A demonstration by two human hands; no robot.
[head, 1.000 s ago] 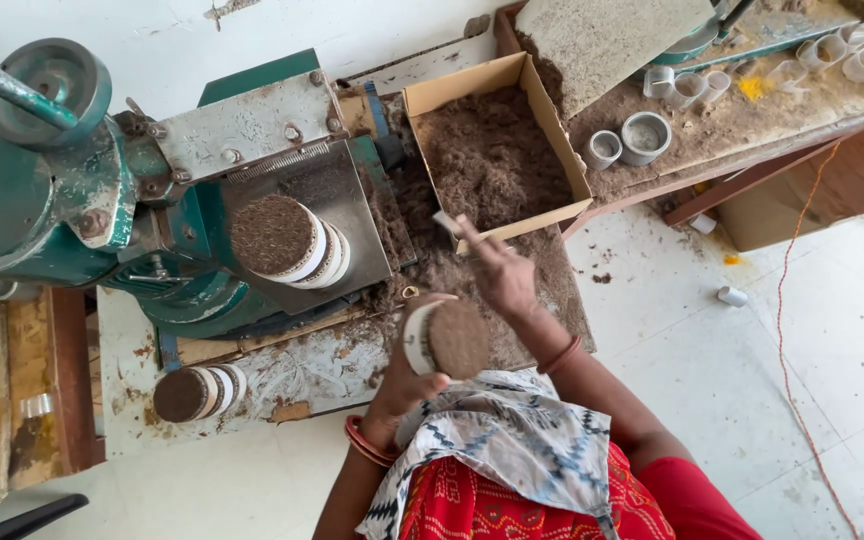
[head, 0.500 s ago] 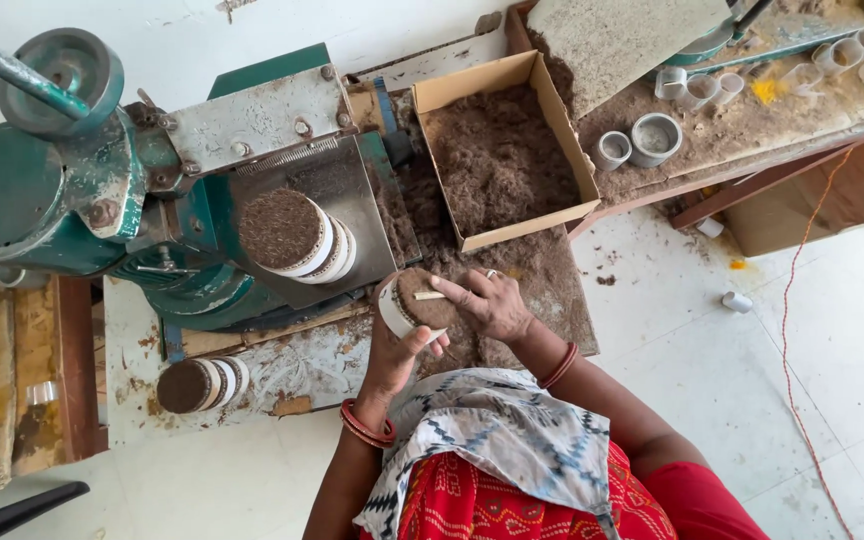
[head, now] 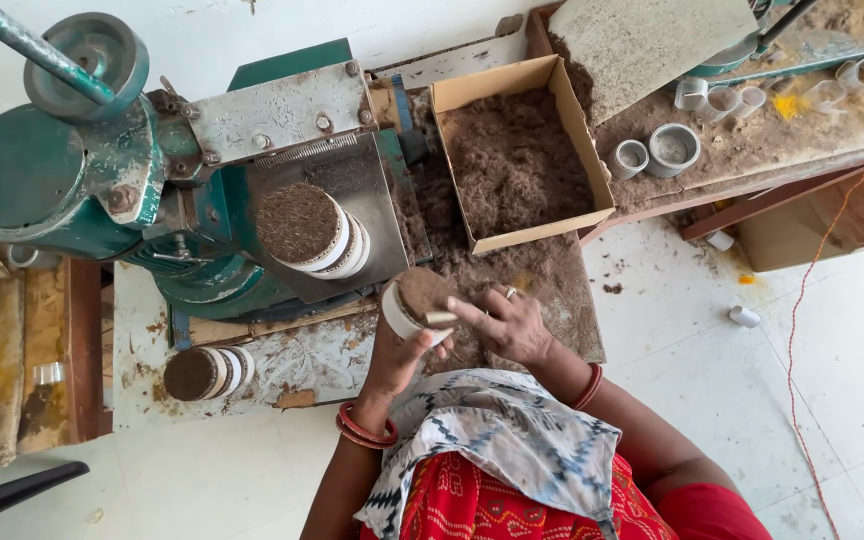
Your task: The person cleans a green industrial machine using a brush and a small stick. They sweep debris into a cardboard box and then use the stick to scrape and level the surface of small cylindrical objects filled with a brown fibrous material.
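Beside green press point(head: 102, 190) — hands point(head: 452, 335) seemingly pack filled cup point(head: 414, 305).

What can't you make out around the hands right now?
- Head view: the left hand wraps the cup, hiding its lower side.
- The small piece under the right hand fingers is too small to identify.
- The lever is cut off by the top-left edge.

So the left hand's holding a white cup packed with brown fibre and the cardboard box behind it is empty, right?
Not quite. In the head view the left hand does hold the white cup of brown fibre, but the cardboard box is filled with the same brown material.
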